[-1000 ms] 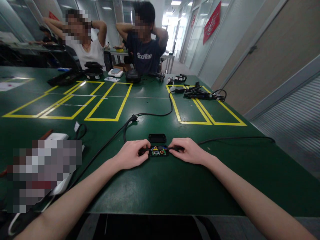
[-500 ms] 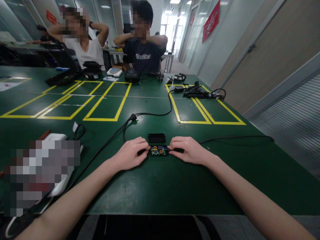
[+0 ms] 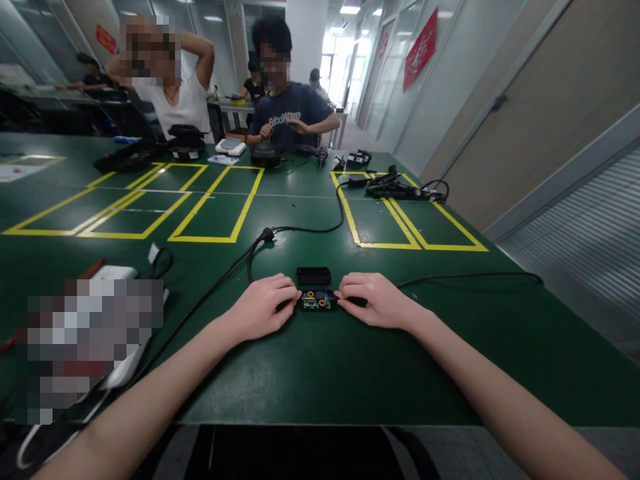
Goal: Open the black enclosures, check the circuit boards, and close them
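Note:
An opened power adapter point(image 3: 316, 301), a black plastic half-case with a circuit board and copper-coloured coils inside, lies on the green table. At its left end my left hand point(image 3: 265, 305) is closed, thumb and fingers pinching the black cable where it enters the case. My right hand point(image 3: 376, 300) is closed likewise on the cable at the right end. The fingers hide the exact grip points. Just behind the adapter, apart from it, rests the empty black case cover point(image 3: 313, 275), hollow side up.
A black cord with a plug point(image 3: 268, 234) runs across the table from the left. Another black cable point(image 3: 475, 275) stretches right. Dark tools point(image 3: 400, 187) lie at the back right, near yellow tape outlines point(image 3: 390, 246). A blurred-out object point(image 3: 95, 333) sits left. Two people sit opposite.
My hands and the adapter stay in place. Across the table, the person in the dark shirt has lowered both hands from the head to the front of the body. The view shifts slightly.

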Available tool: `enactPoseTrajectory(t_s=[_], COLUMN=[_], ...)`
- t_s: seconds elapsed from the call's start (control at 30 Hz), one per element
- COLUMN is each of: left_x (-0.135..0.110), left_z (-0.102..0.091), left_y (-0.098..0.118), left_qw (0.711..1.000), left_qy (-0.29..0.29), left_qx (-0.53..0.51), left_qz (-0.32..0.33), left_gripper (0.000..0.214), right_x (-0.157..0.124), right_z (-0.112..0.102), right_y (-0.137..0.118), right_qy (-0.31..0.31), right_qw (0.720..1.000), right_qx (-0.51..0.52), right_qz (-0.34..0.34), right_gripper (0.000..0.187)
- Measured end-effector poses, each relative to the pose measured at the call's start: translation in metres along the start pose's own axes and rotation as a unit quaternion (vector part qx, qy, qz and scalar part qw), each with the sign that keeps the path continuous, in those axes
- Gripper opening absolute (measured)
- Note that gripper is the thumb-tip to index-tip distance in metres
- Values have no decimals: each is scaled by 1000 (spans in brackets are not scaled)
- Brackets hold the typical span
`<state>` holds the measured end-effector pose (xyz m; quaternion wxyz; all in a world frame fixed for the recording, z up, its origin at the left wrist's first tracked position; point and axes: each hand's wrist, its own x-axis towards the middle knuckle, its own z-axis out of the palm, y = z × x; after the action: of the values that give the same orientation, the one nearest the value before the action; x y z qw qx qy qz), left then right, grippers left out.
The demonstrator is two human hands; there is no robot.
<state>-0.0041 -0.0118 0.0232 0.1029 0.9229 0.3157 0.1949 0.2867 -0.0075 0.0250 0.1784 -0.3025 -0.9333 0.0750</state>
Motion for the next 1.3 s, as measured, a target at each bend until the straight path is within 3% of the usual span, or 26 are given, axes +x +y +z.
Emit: enactPoseTrajectory(t_s=[0.13, 0.3, 0.4, 0.57, 0.8, 0.9, 1.07, 1.3], left_x=[0, 4, 6, 6, 4, 3, 2, 3], left_z=[0, 2, 4, 6, 10, 11, 11, 12], left_y=[2, 5, 5, 5, 5, 4, 4, 2], left_qw=[1000, 999, 999, 999, 998, 998, 996, 993], left_qy=[-1, 1, -1, -2, 27, 43, 84, 102], left_qx=[9, 43, 45, 53, 47, 48, 39, -24], left_qz=[-2, -10, -8, -12, -11, 4, -8, -52], left_gripper=[15, 22, 23, 19, 18, 19, 27, 54], right_x=[2, 8, 12, 13, 13, 14, 15, 13], right_z=[5, 23, 31, 32, 32, 33, 32, 30], right_y=[-1, 5, 10, 13, 9, 6, 2, 1], right_qy=[23, 128, 116, 104, 163, 165, 200, 214], right_qw=[999, 983, 980, 971, 924, 905, 888, 905], right_qx=[32, 34, 34, 123, 293, 342, 359, 328], right_qz=[24, 126, 158, 174, 181, 191, 208, 168], right_gripper=[30, 23, 42, 29, 34, 27, 22, 22])
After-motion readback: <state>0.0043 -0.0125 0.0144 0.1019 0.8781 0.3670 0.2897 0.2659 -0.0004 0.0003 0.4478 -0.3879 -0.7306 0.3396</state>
